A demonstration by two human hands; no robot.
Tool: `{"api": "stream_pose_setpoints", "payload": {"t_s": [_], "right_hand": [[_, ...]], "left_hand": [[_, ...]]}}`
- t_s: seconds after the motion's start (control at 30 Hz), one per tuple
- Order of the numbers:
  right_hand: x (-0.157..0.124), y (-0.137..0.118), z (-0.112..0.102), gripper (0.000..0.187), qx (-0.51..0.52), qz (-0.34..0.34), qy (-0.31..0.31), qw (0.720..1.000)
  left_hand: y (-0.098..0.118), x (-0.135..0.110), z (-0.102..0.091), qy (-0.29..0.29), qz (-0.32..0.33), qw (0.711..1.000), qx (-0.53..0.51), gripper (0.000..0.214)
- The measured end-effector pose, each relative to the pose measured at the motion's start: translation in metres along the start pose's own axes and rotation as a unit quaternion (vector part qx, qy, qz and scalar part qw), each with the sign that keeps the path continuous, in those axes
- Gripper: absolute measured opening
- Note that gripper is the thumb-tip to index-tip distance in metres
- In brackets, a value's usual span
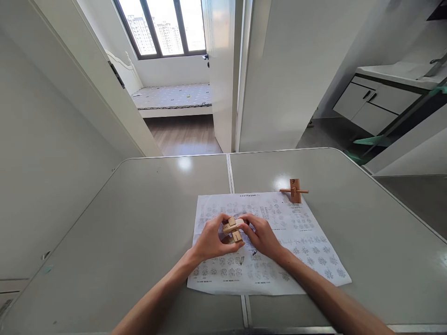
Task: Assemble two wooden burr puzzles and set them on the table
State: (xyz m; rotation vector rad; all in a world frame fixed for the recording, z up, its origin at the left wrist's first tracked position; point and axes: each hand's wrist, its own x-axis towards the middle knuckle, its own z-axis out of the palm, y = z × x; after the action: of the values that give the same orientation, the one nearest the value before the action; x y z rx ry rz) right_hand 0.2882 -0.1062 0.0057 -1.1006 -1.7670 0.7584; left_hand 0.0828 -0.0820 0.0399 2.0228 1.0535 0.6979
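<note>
Both hands meet over the middle of a printed sheet [279, 274] covered with small diagrams. My left hand [212, 237] is closed round a small wooden block puzzle [230, 228], thumb below and fingers above. Its pale pieces interlock, and dark marks show on their ends. From the other side my right hand [260, 232] pinches the same puzzle near a lighter piece. The fingers hide part of it. A second, redder wooden puzzle [295, 191] with a crossing stick stands at the sheet's upper right corner, apart from both hands.
The sheet lies on a grey-green table [150, 223] with a metal strip down its middle. Beyond the far edge are an open door [221, 70], a bed [174, 96] under a window, and a white cabinet [377, 100] at right. A wall runs along the left.
</note>
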Motion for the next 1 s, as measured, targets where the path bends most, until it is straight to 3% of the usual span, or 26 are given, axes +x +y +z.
{"api": "stream_pose_setpoints", "payload": {"t_s": [0.23, 0.53, 0.73, 1.0], "right_hand": [[-0.0008, -0.0007, 0.0000, 0.025, -0.018, -0.048, 0.011, 0.999], [-0.0006, -0.0003, 0.0035, 0.023, -0.016, -0.015, 0.031, 0.999], [-0.0001, -0.0009, 0.0019, 0.021, -0.034, -0.074, 0.033, 0.996], [-0.0011, -0.0007, 0.0056, 0.026, -0.031, -0.012, 0.042, 0.999]], "left_hand": [[-0.0004, 0.0011, -0.0032, -0.017, -0.003, 0.999, -0.036, 0.045], [0.0000, 0.0005, 0.0000, 0.009, 0.002, 1.000, -0.013, 0.045], [-0.0014, 0.0012, -0.0025, -0.031, -0.014, 0.996, -0.083, 0.046], [0.0012, 0.0012, -0.0012, 0.003, -0.009, 0.999, -0.041, 0.044]]}}
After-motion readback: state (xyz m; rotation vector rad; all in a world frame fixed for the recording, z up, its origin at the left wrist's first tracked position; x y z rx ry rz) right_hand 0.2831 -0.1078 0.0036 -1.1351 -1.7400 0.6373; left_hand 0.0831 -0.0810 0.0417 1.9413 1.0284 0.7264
